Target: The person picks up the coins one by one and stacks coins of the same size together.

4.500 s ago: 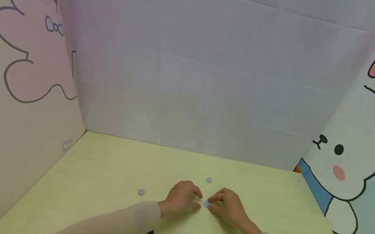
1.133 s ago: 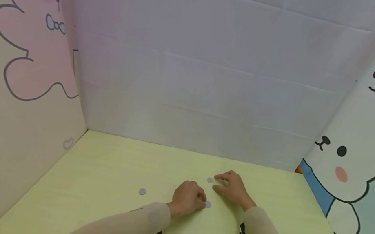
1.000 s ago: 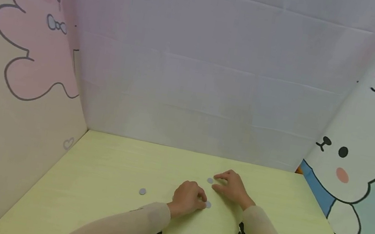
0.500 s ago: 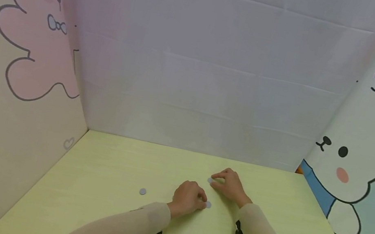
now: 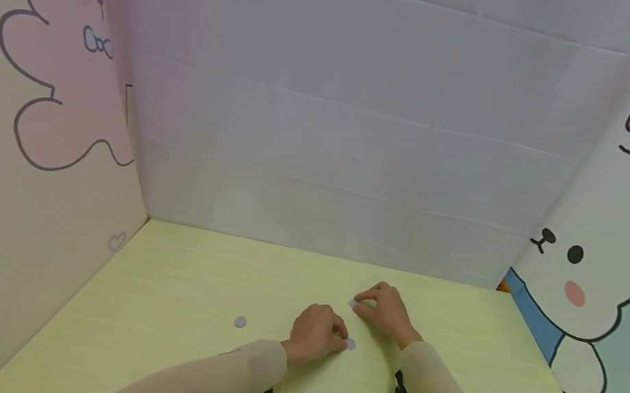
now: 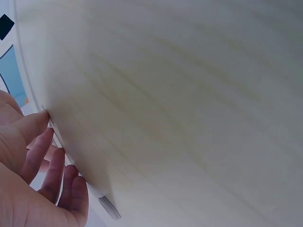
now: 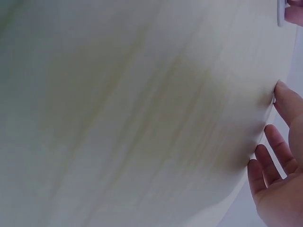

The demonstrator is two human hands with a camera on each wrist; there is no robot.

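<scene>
In the head view, my left hand (image 5: 315,334) bends over the tabletop, thumb and forefinger at the left edge of a small silver-grey coin (image 5: 351,344). Farther back, my right hand (image 5: 388,312) pinches another coin (image 5: 352,303) between thumb and forefinger, at the table surface. A third coin (image 5: 240,322) lies flat to the left, apart from both hands. In the left wrist view, a coin (image 6: 110,208) shows its ridged edge beyond my little finger. The right wrist view has a coin (image 7: 280,12) against the left hand's fingertips at the top corner; the right hand's coin is mostly hidden there.
The pale yellow table (image 5: 167,366) is bounded by a white sheet (image 5: 327,122) at the back. Side walls carry a pink cartoon animal (image 5: 63,112) on the left and a white rabbit (image 5: 606,287) on the right. Both sleeves are beige with black straps.
My right hand has left the nearer coin, moved back to the farther one and closed its fingertips on it. The left hand has shifted right to the nearer coin and stayed there.
</scene>
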